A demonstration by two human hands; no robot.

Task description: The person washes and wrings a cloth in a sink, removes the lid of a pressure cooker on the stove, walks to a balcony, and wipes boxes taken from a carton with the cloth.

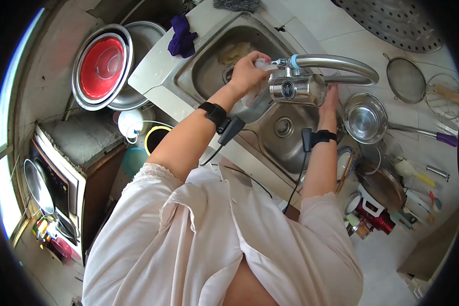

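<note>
My left hand is over the sink, by the tap's spout. Its fingers curl around something whitish and translucent, whose kind I cannot make out. Pale, see-through material also shows below the palm, perhaps part of it or water. A steel tap with a cylindrical body and a curved metal hose stands between my hands. My right hand is at the far end of that cylinder. The tap hides most of its fingers, so whether it grips anything is unclear.
The double steel sink has a yellowish piece in its left basin. A purple cloth lies on the left ledge. A steel saucepan and a strainer hang at the right. Basins lean at the left.
</note>
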